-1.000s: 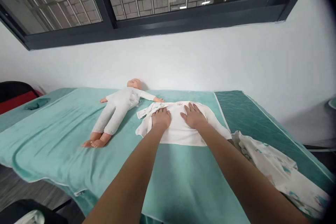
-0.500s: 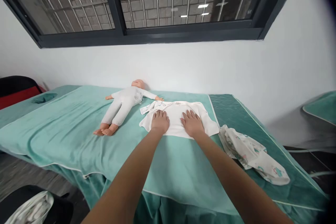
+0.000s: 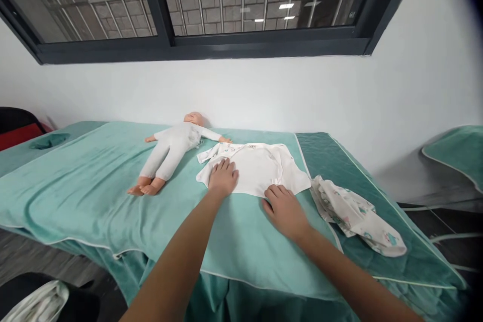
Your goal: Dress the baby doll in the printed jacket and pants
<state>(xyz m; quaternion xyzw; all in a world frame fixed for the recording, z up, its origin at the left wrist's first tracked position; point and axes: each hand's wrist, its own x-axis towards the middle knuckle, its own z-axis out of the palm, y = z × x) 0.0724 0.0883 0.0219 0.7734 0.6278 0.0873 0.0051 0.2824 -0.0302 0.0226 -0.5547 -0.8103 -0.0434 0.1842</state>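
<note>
A small white baby shirt (image 3: 256, 166) lies spread on the green bed cover (image 3: 94, 176), its printed sleeve folded out at the upper left. My left hand (image 3: 224, 177) rests flat on the shirt's left part, fingers stretched out. At the lower right hem is my right hand (image 3: 286, 209), its fingertips at the fabric's edge and its fingers loosely bent and not gripping. Left of the shirt a baby doll (image 3: 169, 148) in a white bodysuit lies on its back, one arm reaching towards the shirt's top edge.
A crumpled printed baby garment (image 3: 358, 216) lies to the right on the darker green cover (image 3: 320, 153). Behind the bed stands a white wall with a dark-framed window (image 3: 204, 49). A black seat with white cloth (image 3: 41, 302) is at the lower left.
My right hand has slid from the middle of the shirt down to its lower right hem. My left hand stays on the shirt's left part. The view has shifted slightly.
</note>
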